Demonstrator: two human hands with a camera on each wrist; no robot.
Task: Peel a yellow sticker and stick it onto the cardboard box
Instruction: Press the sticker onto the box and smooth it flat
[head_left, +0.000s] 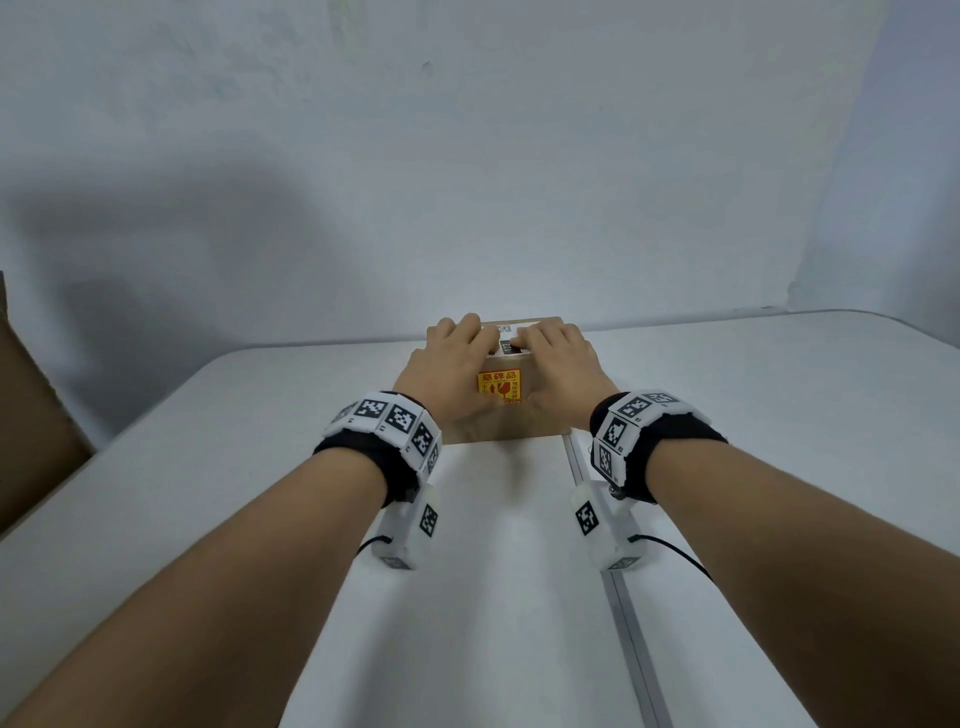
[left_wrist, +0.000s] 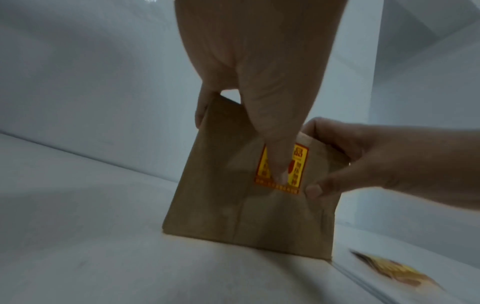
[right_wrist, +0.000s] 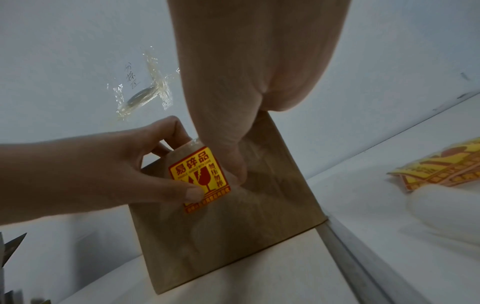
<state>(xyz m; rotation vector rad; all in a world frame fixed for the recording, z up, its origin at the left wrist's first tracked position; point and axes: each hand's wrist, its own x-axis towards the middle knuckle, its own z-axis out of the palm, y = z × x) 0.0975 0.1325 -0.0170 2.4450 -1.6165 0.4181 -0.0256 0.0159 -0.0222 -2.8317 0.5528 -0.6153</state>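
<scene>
A small brown cardboard box stands upright on the white table, with a yellow and red fragile sticker on its near face. My left hand holds the box from the left, fingers curled over the top edge. Its thumb presses on the sticker. My right hand holds the box from the right, also with fingers over the top. In the right wrist view its thumb lies at the right edge of the sticker, and the left hand's thumb presses the sticker's lower left.
More yellow stickers lie on the table right of the box. A metal seam strip runs along the table from the box's right corner toward me. A large brown cardboard piece stands at the far left. The wall is close behind.
</scene>
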